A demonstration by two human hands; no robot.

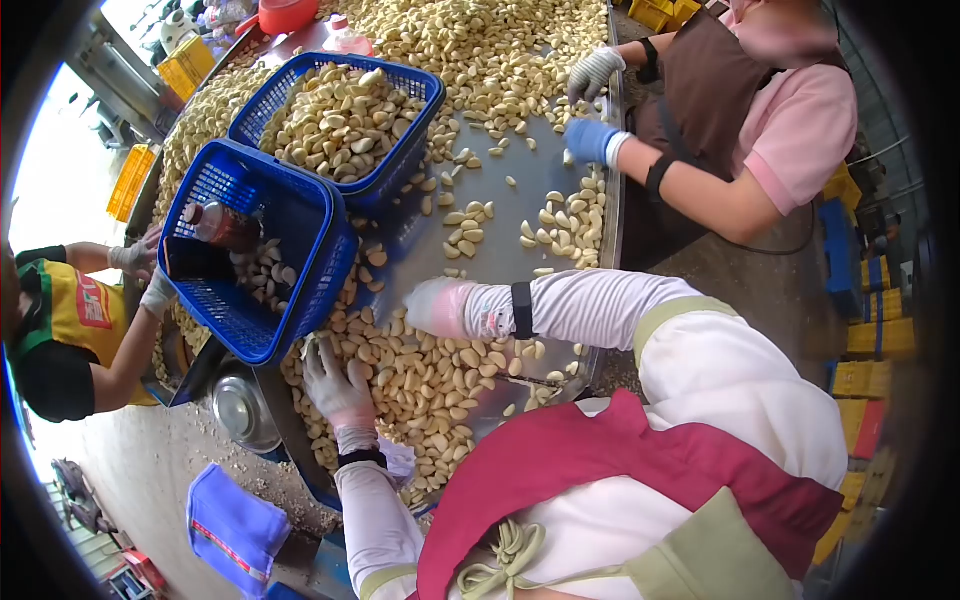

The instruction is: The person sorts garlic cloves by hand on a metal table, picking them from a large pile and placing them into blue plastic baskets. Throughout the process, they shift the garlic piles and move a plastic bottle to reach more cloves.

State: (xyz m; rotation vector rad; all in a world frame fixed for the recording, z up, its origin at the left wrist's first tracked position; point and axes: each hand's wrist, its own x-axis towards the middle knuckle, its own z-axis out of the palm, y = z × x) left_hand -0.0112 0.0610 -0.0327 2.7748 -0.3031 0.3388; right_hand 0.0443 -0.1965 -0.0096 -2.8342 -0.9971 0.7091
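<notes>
My left hand [338,388], in a whitish glove, rests on the pale peeled garlic cloves [425,385] with its fingers spread, just below a blue basket. My right hand [437,306], also gloved, is over the metal tabletop at the upper edge of that same pile; its fingers are blurred, and whether they hold anything is unclear. The nearer blue basket [262,350] holds a bottle [222,227] with reddish-brown contents and some cloves. Behind it, a second blue basket [412,160] is heaped with cloves.
A co-worker's gloved hands [594,142] work among cloves at the upper right. Another co-worker's hands [158,290] touch the nearer basket from the left. A round metal scale [243,413] stands beside the table, and a purple cloth-like item [235,525] lies lower left.
</notes>
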